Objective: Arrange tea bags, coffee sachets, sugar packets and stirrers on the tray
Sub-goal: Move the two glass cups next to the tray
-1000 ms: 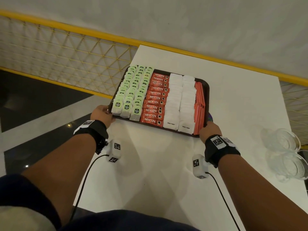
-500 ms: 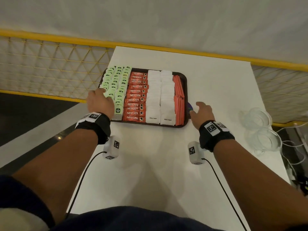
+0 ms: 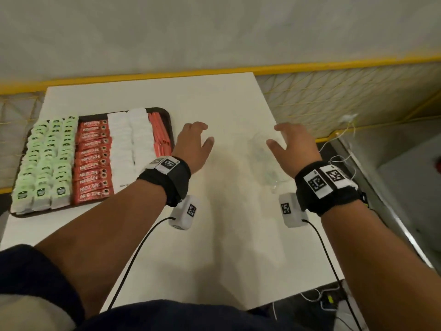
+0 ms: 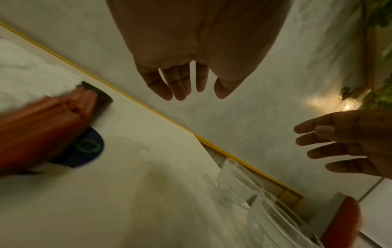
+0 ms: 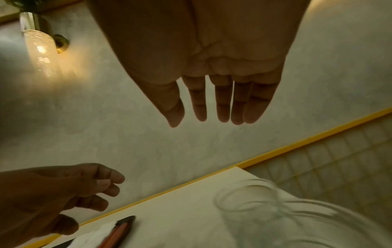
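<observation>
Tray (image 3: pixel 168 117) looks full, both my left hand (image 3: pixel 194 144) and right hand (image 3: pixel 294 145) spread and empty, so I'd approach the glass jars (image 3: pixel 267 158) slowly, gripping low.

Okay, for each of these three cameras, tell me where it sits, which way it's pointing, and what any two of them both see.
Head: worn on the head, looks down at the white table, the tray at left; both forearms, left hand, right hand show.
Left wrist: under the left palm, looks along its open fingers toward the wall; right hand at right.
Right wrist: under the right palm, looks along its open fingers; left hand at lower left.
Shared: both wrist views show the clear glass jars and the tray's red stirrers.
</observation>
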Demonstrator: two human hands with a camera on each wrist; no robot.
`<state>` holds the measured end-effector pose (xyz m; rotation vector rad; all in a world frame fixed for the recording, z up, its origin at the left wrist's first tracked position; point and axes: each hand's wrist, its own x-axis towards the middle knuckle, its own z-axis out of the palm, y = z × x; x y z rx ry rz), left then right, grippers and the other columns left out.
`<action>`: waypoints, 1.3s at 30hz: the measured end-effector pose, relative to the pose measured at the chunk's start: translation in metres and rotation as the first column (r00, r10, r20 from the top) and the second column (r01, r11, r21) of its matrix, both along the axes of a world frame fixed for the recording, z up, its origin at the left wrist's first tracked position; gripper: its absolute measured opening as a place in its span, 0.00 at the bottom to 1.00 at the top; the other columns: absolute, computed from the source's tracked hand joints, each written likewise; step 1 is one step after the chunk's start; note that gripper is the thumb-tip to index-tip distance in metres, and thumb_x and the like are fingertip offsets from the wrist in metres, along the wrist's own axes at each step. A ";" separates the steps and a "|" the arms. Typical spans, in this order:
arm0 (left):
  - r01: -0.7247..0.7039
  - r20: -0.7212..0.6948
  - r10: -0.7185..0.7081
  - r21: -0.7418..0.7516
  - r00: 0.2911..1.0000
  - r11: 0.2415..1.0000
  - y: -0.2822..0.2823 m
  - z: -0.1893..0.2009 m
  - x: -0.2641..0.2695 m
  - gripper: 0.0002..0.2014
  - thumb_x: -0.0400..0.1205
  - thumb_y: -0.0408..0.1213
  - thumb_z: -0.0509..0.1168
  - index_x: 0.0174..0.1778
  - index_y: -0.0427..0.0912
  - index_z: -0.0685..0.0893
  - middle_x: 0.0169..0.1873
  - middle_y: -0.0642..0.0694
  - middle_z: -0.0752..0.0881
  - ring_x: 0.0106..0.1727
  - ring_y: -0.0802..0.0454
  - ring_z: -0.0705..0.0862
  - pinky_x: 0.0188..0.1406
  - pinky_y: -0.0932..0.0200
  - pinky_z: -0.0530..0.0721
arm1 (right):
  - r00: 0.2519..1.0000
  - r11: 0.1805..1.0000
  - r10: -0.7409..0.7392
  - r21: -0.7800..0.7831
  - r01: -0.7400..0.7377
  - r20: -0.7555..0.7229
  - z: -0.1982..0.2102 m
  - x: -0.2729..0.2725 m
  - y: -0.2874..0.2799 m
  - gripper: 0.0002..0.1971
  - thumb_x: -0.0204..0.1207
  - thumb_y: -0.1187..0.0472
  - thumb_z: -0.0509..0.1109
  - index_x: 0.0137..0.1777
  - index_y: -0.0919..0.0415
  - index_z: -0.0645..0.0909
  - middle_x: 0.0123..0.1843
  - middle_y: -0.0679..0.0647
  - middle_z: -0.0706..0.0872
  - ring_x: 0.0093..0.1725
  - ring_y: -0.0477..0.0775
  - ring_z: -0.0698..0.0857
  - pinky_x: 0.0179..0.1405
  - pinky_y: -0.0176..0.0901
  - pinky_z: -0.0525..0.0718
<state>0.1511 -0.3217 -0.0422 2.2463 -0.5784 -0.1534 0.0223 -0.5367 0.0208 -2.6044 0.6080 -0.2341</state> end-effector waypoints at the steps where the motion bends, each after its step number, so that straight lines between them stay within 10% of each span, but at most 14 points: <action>1: 0.026 -0.019 -0.026 0.020 0.999 0.999 -0.013 -0.004 -0.004 0.20 0.85 0.43 0.65 0.71 0.41 0.76 0.65 0.39 0.76 0.61 0.39 0.81 0.65 0.44 0.79 | 0.999 1.000 -0.025 0.000 0.025 -0.024 -0.003 -0.009 -0.014 0.23 0.79 0.47 0.69 0.71 0.56 0.78 0.67 0.59 0.80 0.65 0.61 0.80 0.69 0.56 0.77; 15: 0.262 -0.216 -0.214 0.224 0.953 0.939 -0.122 -0.015 -0.019 0.46 0.74 0.37 0.74 0.85 0.42 0.56 0.82 0.42 0.61 0.81 0.46 0.65 0.77 0.51 0.69 | 0.897 0.948 0.008 0.290 0.134 -0.443 -0.063 -0.066 -0.067 0.54 0.58 0.26 0.75 0.80 0.55 0.66 0.76 0.56 0.74 0.72 0.56 0.77 0.70 0.54 0.78; 20: 0.393 -0.198 -0.341 0.395 0.919 0.831 -0.150 -0.015 -0.006 0.54 0.74 0.34 0.77 0.87 0.41 0.45 0.87 0.45 0.50 0.86 0.50 0.53 0.80 0.60 0.55 | 0.845 0.916 0.008 0.342 0.208 -0.535 -0.084 -0.061 -0.048 0.55 0.58 0.24 0.74 0.78 0.59 0.64 0.74 0.56 0.75 0.69 0.58 0.78 0.55 0.46 0.78; 31: 0.310 -0.194 -0.258 0.332 0.947 0.891 -0.160 -0.036 0.006 0.54 0.67 0.39 0.83 0.85 0.42 0.58 0.78 0.41 0.66 0.77 0.43 0.71 0.75 0.46 0.72 | 0.916 0.906 0.013 0.392 0.159 -0.402 -0.092 -0.064 -0.058 0.20 0.77 0.45 0.72 0.61 0.58 0.80 0.58 0.51 0.84 0.57 0.52 0.82 0.54 0.42 0.79; 39: 0.108 -0.250 -0.074 0.125 0.965 0.986 -0.131 -0.048 -0.004 0.46 0.66 0.37 0.83 0.78 0.42 0.67 0.71 0.45 0.66 0.63 0.52 0.78 0.60 0.58 0.78 | 0.944 0.916 -0.030 0.369 0.158 -0.329 -0.097 -0.061 -0.062 0.10 0.82 0.54 0.66 0.52 0.60 0.85 0.48 0.55 0.88 0.51 0.56 0.85 0.53 0.44 0.81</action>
